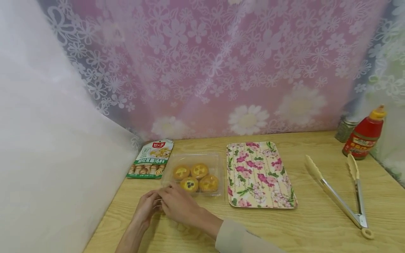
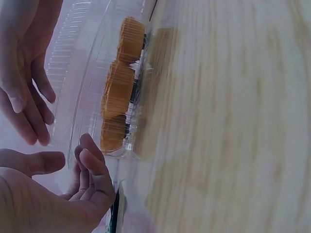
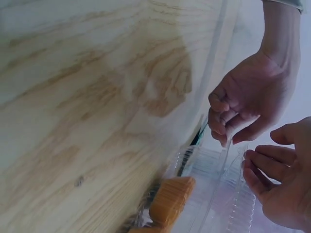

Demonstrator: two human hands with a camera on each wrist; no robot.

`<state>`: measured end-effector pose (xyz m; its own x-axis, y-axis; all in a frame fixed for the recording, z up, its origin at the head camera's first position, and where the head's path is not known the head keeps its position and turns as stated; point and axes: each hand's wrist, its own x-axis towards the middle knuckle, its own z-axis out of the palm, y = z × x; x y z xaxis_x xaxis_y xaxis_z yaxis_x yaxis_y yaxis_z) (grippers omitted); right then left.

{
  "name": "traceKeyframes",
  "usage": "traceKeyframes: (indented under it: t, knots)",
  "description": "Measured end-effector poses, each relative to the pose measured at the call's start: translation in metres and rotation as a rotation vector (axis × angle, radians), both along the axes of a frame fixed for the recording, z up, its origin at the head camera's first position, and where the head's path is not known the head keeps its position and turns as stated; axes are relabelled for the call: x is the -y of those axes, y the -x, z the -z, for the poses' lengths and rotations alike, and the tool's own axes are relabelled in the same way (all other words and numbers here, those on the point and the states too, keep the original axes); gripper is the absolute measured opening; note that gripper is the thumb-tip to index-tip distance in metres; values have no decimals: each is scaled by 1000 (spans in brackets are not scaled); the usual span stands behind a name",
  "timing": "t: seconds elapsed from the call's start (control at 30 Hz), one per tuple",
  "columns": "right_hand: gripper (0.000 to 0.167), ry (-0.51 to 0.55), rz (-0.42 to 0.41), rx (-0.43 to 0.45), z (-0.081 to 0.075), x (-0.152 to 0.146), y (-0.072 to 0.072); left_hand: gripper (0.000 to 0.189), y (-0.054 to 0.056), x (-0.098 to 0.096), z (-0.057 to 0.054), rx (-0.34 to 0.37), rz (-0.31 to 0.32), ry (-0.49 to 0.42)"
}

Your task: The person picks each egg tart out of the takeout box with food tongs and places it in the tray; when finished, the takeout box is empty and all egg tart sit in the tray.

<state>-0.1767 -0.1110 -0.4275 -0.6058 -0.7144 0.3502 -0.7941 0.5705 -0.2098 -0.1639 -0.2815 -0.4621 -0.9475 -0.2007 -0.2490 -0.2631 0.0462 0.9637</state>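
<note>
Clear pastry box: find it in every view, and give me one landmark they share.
Head: the box is below the middle, slightly left of centre.
Left wrist: upper part, left of centre.
Right wrist: bottom, right of centre, cut off by the lower edge.
Shared landmark: the golden pastries inside.

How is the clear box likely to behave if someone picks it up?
The box will probably flex when squeezed, as its ribbed walls look thin. The tarts may slide inside, since there is bare space beside them. It seems unlikely to roll, given its low, squarish shape.
</note>
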Motion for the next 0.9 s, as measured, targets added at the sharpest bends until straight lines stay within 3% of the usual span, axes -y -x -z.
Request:
traceKeyframes:
  t: [0.13, 0.37, 0.63, 0.9]
  knots:
    - [37, 45, 10, 4, -5, -9, -1, 38, 0, 0, -1, -14, 10, 18]
    - [30, 98, 14, -93, -12, -28, 0, 36, 8, -2, 4, -21, -9, -27]
    - [31, 203, -5, -2, -18, -59, 6, 41, 14, -1, 6, -45, -17, -36]
    - [35, 320, -1, 76, -30, -97, 9, 41, 15, 1, 6, -13, -10, -37]
